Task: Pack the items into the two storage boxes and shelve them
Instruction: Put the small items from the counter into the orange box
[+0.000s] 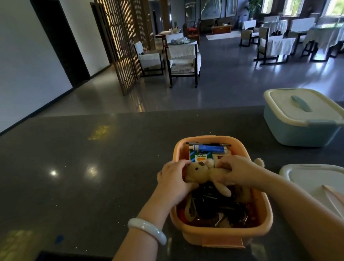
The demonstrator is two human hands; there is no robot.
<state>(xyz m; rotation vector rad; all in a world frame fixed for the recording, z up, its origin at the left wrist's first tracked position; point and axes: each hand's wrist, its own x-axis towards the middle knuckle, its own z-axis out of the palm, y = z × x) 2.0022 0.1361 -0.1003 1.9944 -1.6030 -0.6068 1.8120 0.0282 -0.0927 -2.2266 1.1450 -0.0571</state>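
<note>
Packing step: both hands, left (pixel 174 177) and right (pixel 236 171), pinch the bear (pixel 202 173) over the full orange box (pixel 262 203) mid-desk. Next: press it flat, fit the lid (pixel 308 183) lying right.

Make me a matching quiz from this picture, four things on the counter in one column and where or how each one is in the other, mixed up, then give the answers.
Things:
1. teddy bear
2. blue box
3. loose white lid
4. blue tube

States:
A. closed, at the far right of the counter
B. lying flat to the right of the orange box
C. held by both hands over the orange box
D. at the far end inside the orange box

Pairs: 1-C, 2-A, 3-B, 4-D
</note>
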